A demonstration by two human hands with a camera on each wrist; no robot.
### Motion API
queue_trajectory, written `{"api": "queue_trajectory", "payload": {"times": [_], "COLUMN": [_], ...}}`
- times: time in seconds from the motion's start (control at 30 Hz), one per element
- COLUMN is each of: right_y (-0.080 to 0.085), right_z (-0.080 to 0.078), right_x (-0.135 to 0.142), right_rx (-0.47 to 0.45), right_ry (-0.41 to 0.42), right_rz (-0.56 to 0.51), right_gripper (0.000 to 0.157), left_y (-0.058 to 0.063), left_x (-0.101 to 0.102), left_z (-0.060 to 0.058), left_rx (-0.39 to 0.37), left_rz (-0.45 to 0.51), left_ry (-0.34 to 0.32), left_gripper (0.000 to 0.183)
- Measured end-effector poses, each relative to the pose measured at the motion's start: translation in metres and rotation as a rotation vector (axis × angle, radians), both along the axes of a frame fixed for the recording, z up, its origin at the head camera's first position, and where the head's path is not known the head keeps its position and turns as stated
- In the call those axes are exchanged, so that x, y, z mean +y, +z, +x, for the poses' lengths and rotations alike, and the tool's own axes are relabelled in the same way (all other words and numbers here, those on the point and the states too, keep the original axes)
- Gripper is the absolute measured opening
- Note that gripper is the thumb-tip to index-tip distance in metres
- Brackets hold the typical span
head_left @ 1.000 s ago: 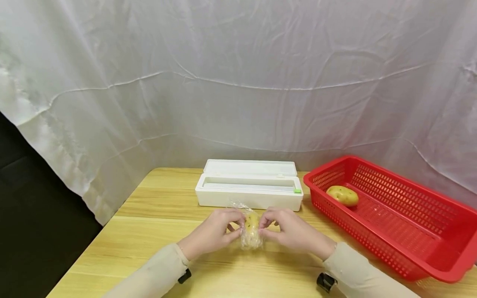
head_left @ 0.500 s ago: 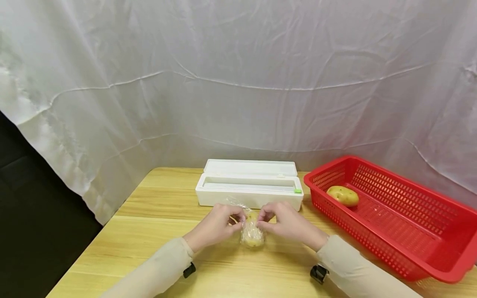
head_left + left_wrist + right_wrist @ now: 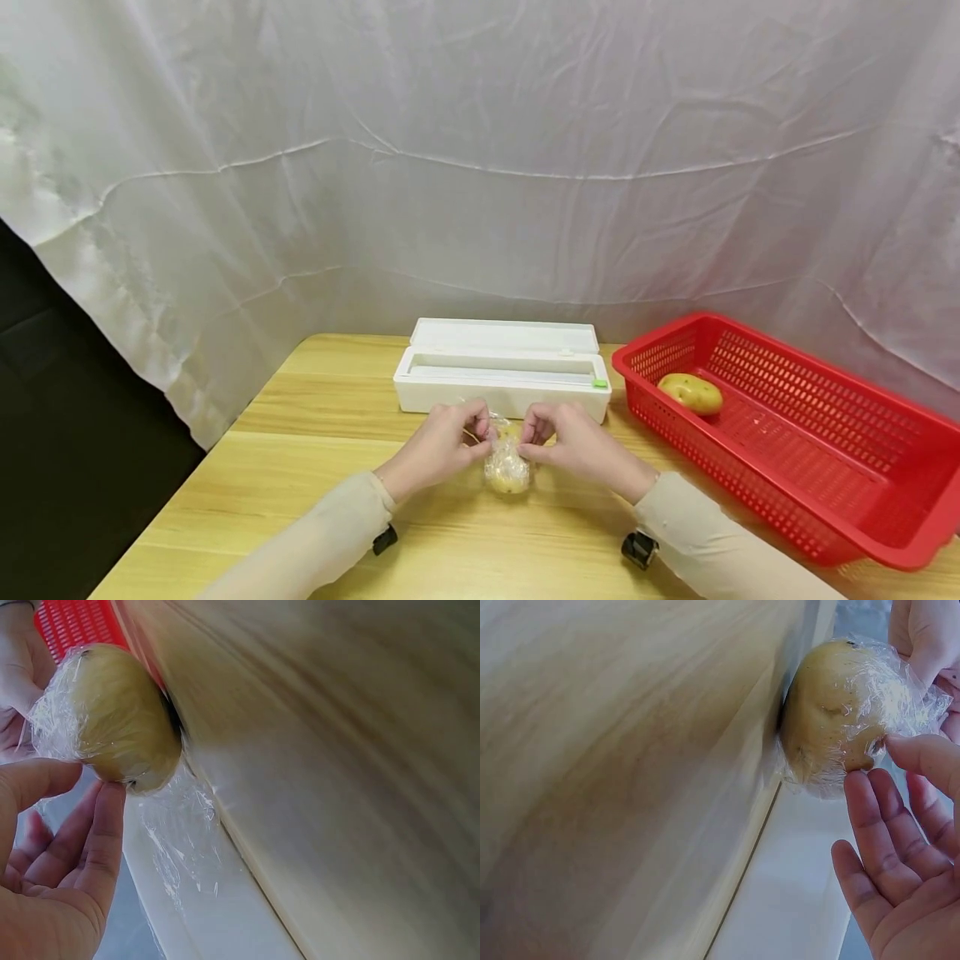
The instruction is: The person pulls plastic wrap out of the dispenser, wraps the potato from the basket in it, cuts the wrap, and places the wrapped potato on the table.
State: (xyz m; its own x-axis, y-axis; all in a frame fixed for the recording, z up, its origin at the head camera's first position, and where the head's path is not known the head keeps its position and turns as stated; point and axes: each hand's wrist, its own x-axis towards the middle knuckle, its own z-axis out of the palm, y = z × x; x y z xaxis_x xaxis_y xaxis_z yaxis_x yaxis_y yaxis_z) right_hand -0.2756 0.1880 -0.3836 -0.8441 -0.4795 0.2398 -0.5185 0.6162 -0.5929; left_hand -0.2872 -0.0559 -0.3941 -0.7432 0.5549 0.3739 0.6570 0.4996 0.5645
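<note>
A yellow potato (image 3: 507, 481) wrapped in clear plastic wrap (image 3: 897, 694) rests on the wooden table between the two hands. At its left side, the left hand (image 3: 441, 440) has bent fingers and pinches the wrap between thumb and fingertips. The right hand (image 3: 576, 440) does likewise from the other side, its thumb and fingertips right at the film in the right wrist view. In the left wrist view, a loose flap of film spreads from the potato toward the white box. The film lies bunched and creased on the potato's upper side.
Just behind the hands stands a white plastic wrap dispenser box (image 3: 502, 398), lid raised, with a green slider (image 3: 599, 384) on its edge. A red perforated basket (image 3: 750, 492) at the right holds another potato (image 3: 691, 394). A pale curtain (image 3: 480, 225) hangs behind the wooden table (image 3: 315, 400).
Both hands have shifted slightly away from the body, from the potato's sides to its far end. The film now looks more gathered over the potato, whose near end shows between the hands.
</note>
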Motion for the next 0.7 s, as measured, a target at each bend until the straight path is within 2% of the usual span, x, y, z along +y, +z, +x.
{"api": "queue_trajectory", "payload": {"times": [0.17, 0.33, 0.47, 0.6, 0.7], "right_y": [-0.002, -0.003, -0.001, 0.0, 0.0], "right_z": [0.002, 0.004, 0.007, 0.01, 0.01], "right_x": [-0.001, -0.001, 0.001, -0.001, -0.003], "right_rx": [0.031, 0.074, 0.074, 0.061, 0.06], "right_ry": [0.032, 0.042, 0.049, 0.048, 0.036], "right_rz": [0.01, 0.03, 0.019, 0.01, 0.018], "right_gripper": [0.013, 0.003, 0.009, 0.017, 0.019], "left_y": [-0.001, 0.001, 0.004, 0.007, 0.008], "left_x": [0.0, -0.003, -0.007, -0.01, -0.01], "left_z": [0.002, 0.003, 0.004, 0.005, 0.005], "left_rx": [-0.018, -0.06, -0.087, -0.175, -0.2], "left_rz": [-0.004, -0.033, -0.047, -0.038, -0.04], "left_ry": [-0.045, -0.044, -0.068, -0.095, -0.106], "left_gripper": [0.015, 0.011, 0.015, 0.024, 0.019]}}
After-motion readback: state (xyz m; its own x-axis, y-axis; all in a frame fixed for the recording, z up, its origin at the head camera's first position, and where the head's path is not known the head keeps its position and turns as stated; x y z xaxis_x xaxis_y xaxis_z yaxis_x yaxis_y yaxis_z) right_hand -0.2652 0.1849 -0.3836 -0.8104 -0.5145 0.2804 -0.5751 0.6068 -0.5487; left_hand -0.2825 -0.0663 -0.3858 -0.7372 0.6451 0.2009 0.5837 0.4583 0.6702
